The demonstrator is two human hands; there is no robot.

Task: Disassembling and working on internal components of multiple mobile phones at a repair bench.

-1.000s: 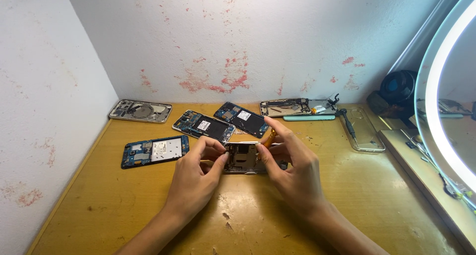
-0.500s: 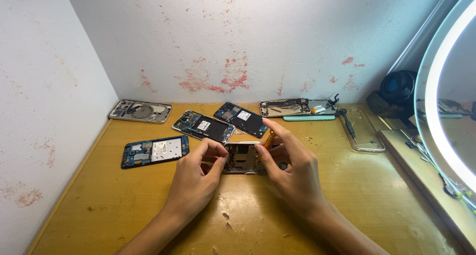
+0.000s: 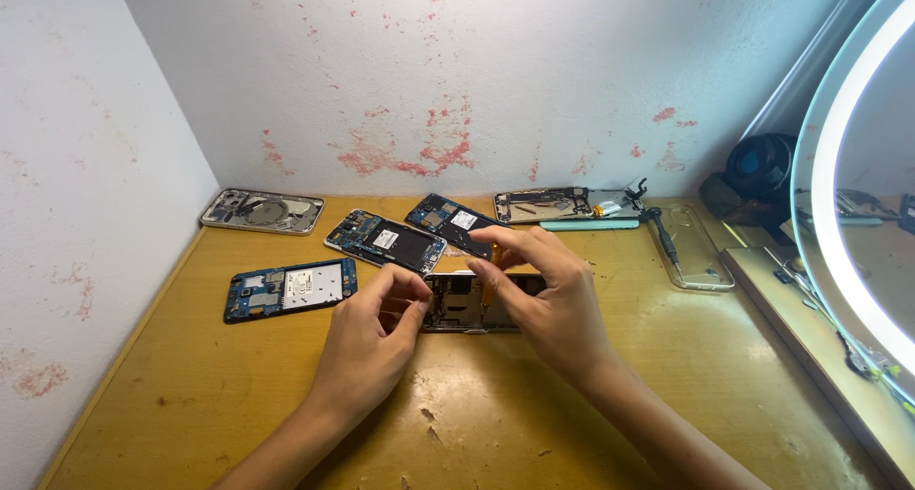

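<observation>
The phone [image 3: 472, 304] lies open mid-bench, insides bared, my left hand [image 3: 367, 342] pinching its end, my right hand [image 3: 548, 299] gripping the other; reassembly remains.

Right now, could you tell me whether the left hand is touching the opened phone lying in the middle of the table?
Touching. The head view shows the left hand with its thumb and fingertips pressed on the left end of the opened phone, no gap visible.
</observation>
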